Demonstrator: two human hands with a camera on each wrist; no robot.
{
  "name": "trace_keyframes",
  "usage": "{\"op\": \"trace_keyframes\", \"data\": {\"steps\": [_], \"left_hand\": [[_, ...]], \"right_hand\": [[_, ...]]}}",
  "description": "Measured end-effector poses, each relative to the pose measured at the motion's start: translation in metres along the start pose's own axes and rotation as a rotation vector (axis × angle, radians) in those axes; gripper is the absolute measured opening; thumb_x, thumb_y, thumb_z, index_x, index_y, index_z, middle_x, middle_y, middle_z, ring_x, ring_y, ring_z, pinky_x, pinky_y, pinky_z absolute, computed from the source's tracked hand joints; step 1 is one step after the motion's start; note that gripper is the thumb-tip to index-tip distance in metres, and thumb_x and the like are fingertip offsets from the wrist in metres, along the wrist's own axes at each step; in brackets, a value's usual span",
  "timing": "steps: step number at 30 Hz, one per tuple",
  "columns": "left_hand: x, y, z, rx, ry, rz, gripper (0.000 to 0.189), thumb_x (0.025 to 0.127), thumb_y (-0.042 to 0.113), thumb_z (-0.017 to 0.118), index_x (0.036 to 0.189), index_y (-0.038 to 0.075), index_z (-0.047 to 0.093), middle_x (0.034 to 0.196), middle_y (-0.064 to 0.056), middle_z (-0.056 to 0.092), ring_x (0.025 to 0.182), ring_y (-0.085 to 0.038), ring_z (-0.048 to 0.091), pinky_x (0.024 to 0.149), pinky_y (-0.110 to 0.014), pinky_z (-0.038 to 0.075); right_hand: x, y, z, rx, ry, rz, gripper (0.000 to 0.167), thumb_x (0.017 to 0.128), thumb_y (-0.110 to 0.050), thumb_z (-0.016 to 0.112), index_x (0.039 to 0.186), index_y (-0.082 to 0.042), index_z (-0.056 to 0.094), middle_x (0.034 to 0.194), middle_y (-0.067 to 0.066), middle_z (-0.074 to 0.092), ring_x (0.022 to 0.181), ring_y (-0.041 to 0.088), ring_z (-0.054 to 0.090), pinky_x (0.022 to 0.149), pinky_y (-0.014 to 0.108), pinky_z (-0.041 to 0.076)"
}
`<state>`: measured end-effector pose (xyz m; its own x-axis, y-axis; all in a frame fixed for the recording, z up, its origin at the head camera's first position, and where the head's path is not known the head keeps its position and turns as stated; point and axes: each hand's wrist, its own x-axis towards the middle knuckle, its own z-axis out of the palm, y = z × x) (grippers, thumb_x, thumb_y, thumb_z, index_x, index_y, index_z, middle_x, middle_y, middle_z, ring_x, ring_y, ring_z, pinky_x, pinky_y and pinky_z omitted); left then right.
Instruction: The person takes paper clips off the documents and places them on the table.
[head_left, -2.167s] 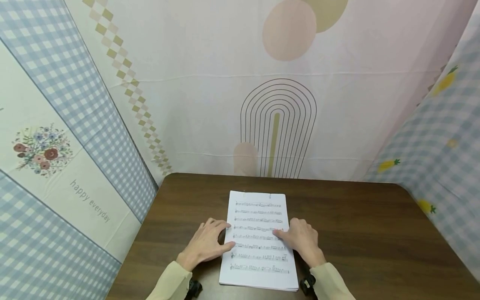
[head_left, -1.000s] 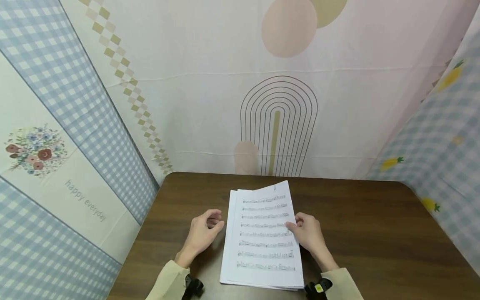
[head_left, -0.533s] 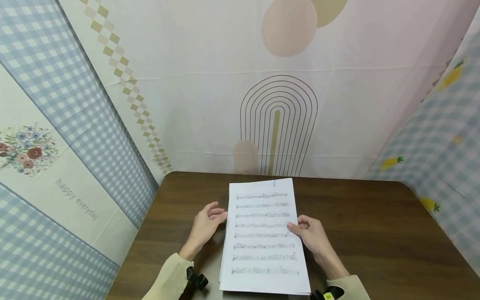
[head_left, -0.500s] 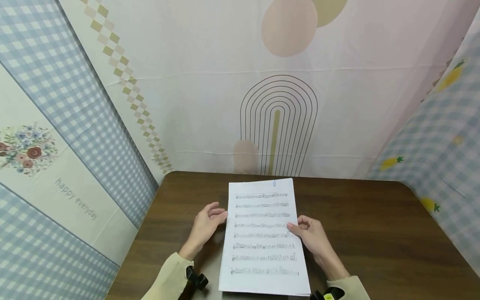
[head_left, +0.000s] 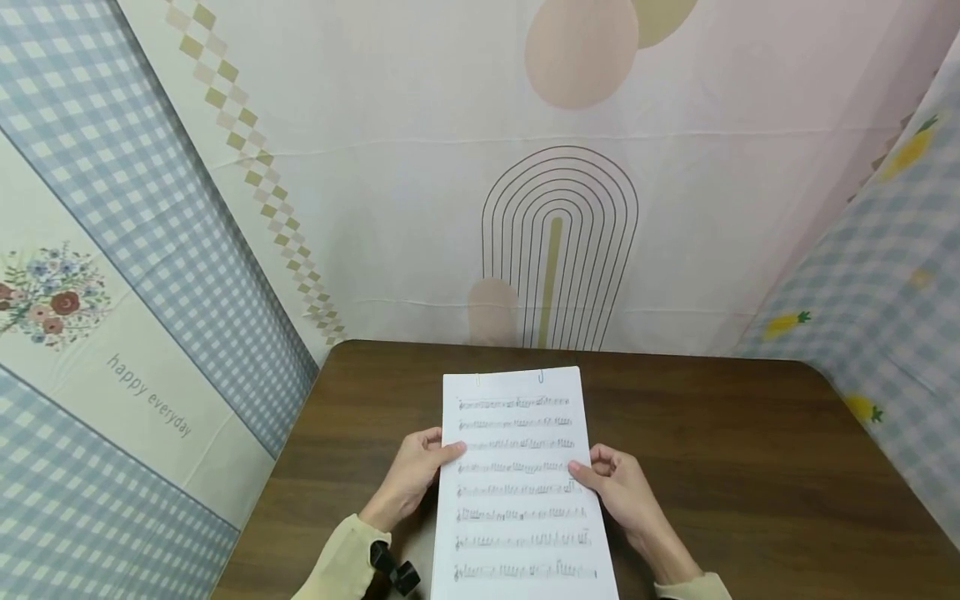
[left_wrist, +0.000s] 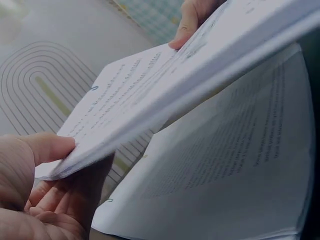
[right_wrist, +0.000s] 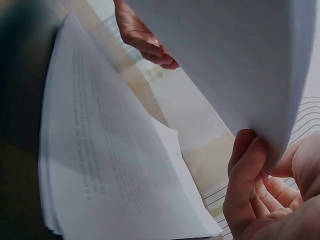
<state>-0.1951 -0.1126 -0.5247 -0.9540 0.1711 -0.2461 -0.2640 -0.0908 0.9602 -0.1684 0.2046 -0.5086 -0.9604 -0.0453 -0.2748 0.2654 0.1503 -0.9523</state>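
Note:
Several sheets of printed sheet music [head_left: 517,475] are held raised above the table, tilted, with a paper clip [head_left: 541,377] at the top edge. My left hand [head_left: 411,475] pinches their left edge, thumb on the printed face and fingers behind. On the opposite edge my right hand [head_left: 626,496] pinches them the same way. In the left wrist view, a second stack of text pages [left_wrist: 215,175] lies below the raised sheets, apart from them. The same lower stack [right_wrist: 110,150] shows in the right wrist view. From the head view the raised sheets hide it.
A dark brown wooden table [head_left: 750,467] spreads out on both sides of the papers. Behind it hangs a pale patterned cloth [head_left: 405,225]. Blue checked cloths [head_left: 172,217] hang at the left and right. A black wrist device [head_left: 393,571] sits at the left sleeve.
Earlier the papers lay stacked on the table under both hands. The right hand lifted the upper sheets by their right edge. The left hand has since taken hold of their left edge, and they moved nearer.

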Motion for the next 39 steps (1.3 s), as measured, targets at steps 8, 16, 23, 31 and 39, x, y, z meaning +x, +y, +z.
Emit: {"op": "trace_keyframes", "data": {"steps": [8,16,23,31,39], "left_hand": [[-0.015,-0.006,-0.005,0.048,0.012,0.009,0.03,0.103,0.008,0.073,0.125,-0.011,0.066,0.1,-0.015,0.085,0.082,-0.016,0.081,0.074,-0.027,0.066],[-0.021,-0.007,-0.005,0.068,0.039,-0.003,0.029,0.103,0.004,0.071,0.126,-0.012,0.064,0.1,-0.016,0.084,0.081,-0.017,0.08,0.073,-0.029,0.066],[-0.026,-0.006,-0.003,0.053,-0.028,-0.006,0.033,0.103,0.005,0.07,0.129,-0.014,0.062,0.103,-0.016,0.084,0.083,-0.017,0.081,0.075,-0.03,0.067],[-0.033,-0.008,-0.003,0.017,-0.102,-0.016,0.035,0.102,0.003,0.071,0.129,-0.015,0.06,0.102,-0.014,0.084,0.083,-0.015,0.082,0.076,-0.028,0.067],[-0.037,-0.012,-0.004,0.013,-0.132,-0.016,0.036,0.102,0.003,0.071,0.131,-0.016,0.06,0.104,-0.018,0.084,0.083,-0.016,0.082,0.076,-0.028,0.067]], "right_hand": [[-0.018,0.014,0.012,-0.04,0.026,0.027,0.02,0.1,-0.014,0.078,0.106,0.003,0.068,0.084,0.007,0.081,0.074,0.02,0.075,0.07,0.026,0.055],[-0.014,0.009,0.011,0.001,0.012,0.016,0.043,0.099,-0.019,0.08,0.131,0.006,0.066,0.101,0.011,0.084,0.084,0.02,0.078,0.072,0.028,0.062],[0.008,-0.005,0.004,0.044,0.028,-0.048,0.064,0.102,-0.026,0.079,0.156,-0.007,0.05,0.125,0.017,0.076,0.094,0.018,0.076,0.08,0.028,0.064],[0.029,-0.018,-0.004,0.033,-0.047,-0.169,0.057,0.104,-0.022,0.076,0.154,-0.007,0.053,0.127,0.016,0.074,0.093,0.016,0.079,0.078,0.028,0.066],[0.036,-0.023,0.001,0.006,-0.067,-0.176,0.048,0.101,-0.018,0.079,0.145,-0.006,0.065,0.117,0.015,0.081,0.084,0.022,0.083,0.072,0.032,0.069]]}}
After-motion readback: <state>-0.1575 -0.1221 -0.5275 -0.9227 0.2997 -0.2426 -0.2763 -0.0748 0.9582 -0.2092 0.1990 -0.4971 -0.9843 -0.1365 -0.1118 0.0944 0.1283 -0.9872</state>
